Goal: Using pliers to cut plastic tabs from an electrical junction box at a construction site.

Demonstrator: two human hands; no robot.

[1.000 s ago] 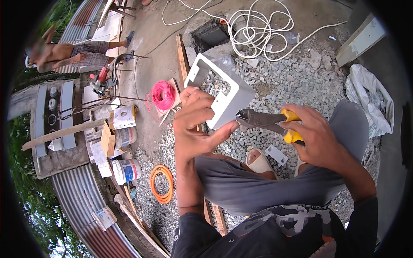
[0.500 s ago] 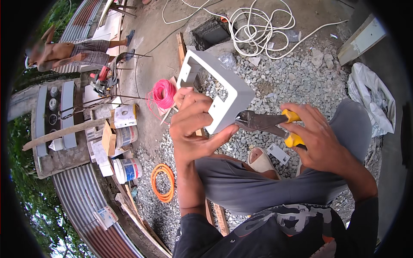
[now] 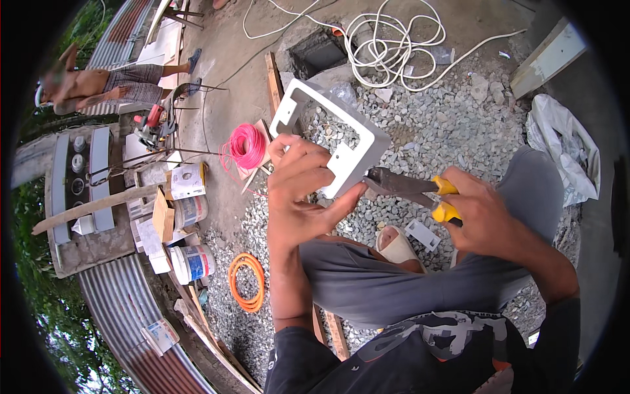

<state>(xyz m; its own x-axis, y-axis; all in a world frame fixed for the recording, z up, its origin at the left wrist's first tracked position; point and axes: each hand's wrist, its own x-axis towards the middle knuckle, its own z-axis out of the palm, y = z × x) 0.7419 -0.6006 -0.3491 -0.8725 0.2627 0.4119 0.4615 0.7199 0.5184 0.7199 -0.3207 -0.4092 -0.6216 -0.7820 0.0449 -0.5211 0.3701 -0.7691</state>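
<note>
My left hand point(image 3: 298, 187) grips a white, open rectangular plastic box point(image 3: 359, 161), like a surface-mount electrical box, by its lower left side. The box is tilted, its open face toward me and gravel visible through it. In my right hand point(image 3: 482, 213) are dark metal pliers point(image 3: 401, 186) with yellow handles, fingers wrapped round the grips. The plier jaws meet the box's lower right edge, close to my left thumb. Whether they bite into the plastic, I cannot tell. Below the pliers, a small whitish flat plate point(image 3: 422, 234) lies on the gravel beside my sandal point(image 3: 396, 246).
Coiled white cable point(image 3: 394, 49) lies beyond, near a square pit point(image 3: 318, 52). Left are a pink wire coil point(image 3: 245, 148), orange hose point(image 3: 247, 282), buckets point(image 3: 192, 262) and a power saw point(image 3: 152, 128). A white sack point(image 3: 564, 148) sits right. Another person point(image 3: 108, 84) is far left.
The fingers of my right hand have closed further round the handles, which are nearer together. The box has shifted slightly right, still in my left hand.
</note>
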